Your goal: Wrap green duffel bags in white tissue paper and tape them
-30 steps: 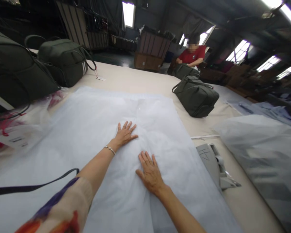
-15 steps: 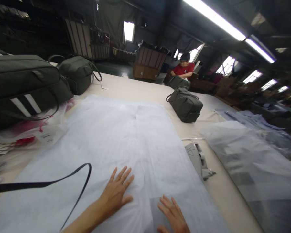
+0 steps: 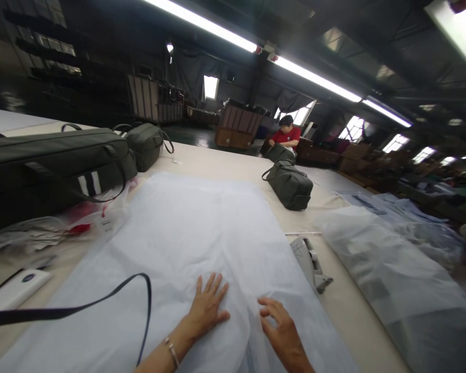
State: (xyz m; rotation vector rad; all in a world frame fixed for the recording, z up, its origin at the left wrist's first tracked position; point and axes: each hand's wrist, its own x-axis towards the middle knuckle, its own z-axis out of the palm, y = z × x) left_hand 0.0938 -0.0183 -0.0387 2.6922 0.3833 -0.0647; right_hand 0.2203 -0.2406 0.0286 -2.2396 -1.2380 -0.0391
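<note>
A large sheet of thin whitish translucent plastic (image 3: pixel 186 228) lies over the table in front of me, wrinkled between my hands. My left hand (image 3: pixel 207 308) rests flat on it, fingers spread and holding nothing. To its right, my right hand (image 3: pixel 277 324) is at the sheet with fingers bent and the thumb apart from them; nothing shows in its grasp. A fold runs through the plastic between the two hands. A black strap (image 3: pixel 140 282) loops over the sheet's left part. Beside the sheet's right edge lies a grey handled tool (image 3: pixel 308 261) with a handwritten mark.
Dark green bags stand at the left (image 3: pixel 54 166) and farther right (image 3: pixel 289 186). More plastic bags (image 3: pixel 384 259) are stacked along the right side. A white device (image 3: pixel 21 290) lies at left. Across the table, a person in red (image 3: pixel 287 135) handles another bag.
My left hand has shifted slightly right, still flat. My right hand has gone from spread fingers to bent ones, slightly farther forward. The grey patch formerly under it no longer shows. The view has tilted.
</note>
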